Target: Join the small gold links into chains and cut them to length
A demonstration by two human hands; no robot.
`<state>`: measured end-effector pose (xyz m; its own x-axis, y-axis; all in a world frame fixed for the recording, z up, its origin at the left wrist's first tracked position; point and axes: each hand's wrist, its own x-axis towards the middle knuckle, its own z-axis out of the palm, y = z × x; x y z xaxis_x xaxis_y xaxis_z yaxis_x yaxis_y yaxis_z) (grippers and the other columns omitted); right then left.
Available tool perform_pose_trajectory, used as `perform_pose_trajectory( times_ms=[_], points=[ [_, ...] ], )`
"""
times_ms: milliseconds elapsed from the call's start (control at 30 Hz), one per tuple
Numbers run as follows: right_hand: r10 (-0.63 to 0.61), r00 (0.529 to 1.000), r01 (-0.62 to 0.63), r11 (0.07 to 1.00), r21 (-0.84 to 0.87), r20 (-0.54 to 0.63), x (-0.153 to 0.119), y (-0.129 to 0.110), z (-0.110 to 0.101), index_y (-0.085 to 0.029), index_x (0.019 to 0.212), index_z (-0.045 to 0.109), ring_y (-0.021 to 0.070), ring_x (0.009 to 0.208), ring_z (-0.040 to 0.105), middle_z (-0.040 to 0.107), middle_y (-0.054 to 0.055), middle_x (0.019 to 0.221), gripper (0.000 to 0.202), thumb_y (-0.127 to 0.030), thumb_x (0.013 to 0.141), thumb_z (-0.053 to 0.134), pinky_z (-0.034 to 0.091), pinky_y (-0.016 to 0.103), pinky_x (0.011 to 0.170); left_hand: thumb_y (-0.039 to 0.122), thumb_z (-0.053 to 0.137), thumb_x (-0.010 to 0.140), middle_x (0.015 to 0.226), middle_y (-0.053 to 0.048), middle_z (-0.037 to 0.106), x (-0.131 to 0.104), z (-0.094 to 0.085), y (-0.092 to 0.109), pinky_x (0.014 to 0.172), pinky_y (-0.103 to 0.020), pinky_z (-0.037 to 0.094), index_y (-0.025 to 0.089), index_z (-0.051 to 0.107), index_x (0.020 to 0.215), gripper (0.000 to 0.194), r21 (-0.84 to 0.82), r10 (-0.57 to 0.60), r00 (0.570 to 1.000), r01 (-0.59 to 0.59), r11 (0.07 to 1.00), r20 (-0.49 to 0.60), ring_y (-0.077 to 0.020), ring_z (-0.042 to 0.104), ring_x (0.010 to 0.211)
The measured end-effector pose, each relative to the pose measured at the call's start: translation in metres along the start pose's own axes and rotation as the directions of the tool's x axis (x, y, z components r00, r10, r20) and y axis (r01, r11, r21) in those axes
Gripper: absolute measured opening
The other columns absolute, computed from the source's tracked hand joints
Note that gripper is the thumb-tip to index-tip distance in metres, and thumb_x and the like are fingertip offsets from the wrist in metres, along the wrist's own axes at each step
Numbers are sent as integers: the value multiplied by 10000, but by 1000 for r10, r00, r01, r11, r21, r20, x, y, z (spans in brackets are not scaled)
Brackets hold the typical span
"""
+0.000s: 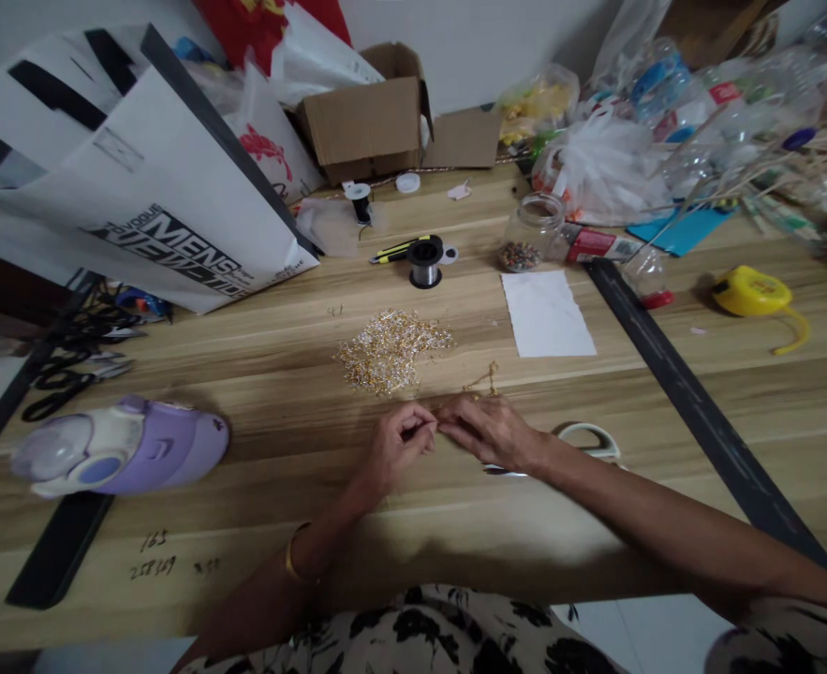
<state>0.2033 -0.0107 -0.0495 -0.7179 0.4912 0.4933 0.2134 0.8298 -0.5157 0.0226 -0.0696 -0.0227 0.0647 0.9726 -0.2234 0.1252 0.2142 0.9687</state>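
My left hand [400, 445] is closed in a pinch, thumb and forefinger together; whatever is between them is too small to make out. Its fingertips meet those of my right hand [494, 431], also pinched, palm down. A thin gold chain [487, 379] trails onto the table from behind the right hand's fingers, which seem to grip its hidden end. Just beyond both hands lies a loose pile of small gold and clear beaded pieces [389, 351]. White-handled scissors [592, 431] lie partly under my right wrist.
Beyond the pile stand a wire spool [425, 262], a box cutter [391, 251] and a bead jar [529, 234]. White paper [548, 314] and a yellow tape measure [751, 290] lie rightward. At left are a purple bottle [164, 449], several scissors [68, 379] and a large paper bag [167, 187].
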Motion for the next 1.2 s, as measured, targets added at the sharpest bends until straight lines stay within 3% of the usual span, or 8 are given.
perform_pose_trajectory(
  times_ms=[233,467,700,1200],
  points=[
    [58,998,-61,982,181,19,4,-6,-7,-156,956,505,127,651,555,592,42,773,114,-253,900,526,462,240,606,329,618,767,553,21,563,1,-1,-1,508,-193,411,148,567,751,189,-19,-9,1000,9,1000,-1,-81,503,496],
    [144,987,-161,898,409,72,7,-8,-17,-148,1184,452,179,935,585,587,116,1078,291,-173,896,420,511,309,790,369,657,725,523,31,567,4,-3,-2,466,-187,394,153,543,734,245,-97,-83,996,81,992,-17,-72,485,449],
    [193,981,-177,933,315,-19,7,-1,-6,-171,1101,517,158,905,602,622,90,989,217,-138,935,380,515,280,787,352,657,723,522,31,572,4,-4,-3,462,-183,401,148,546,745,233,-121,-79,997,76,990,-19,-70,490,448],
    [96,994,-80,960,270,-45,8,3,-5,-161,1002,585,162,831,584,610,86,895,139,-158,926,469,505,281,716,354,659,722,522,31,570,5,-3,-6,454,-181,396,147,546,741,237,-128,-56,998,53,990,-24,-67,486,447]
  ],
)
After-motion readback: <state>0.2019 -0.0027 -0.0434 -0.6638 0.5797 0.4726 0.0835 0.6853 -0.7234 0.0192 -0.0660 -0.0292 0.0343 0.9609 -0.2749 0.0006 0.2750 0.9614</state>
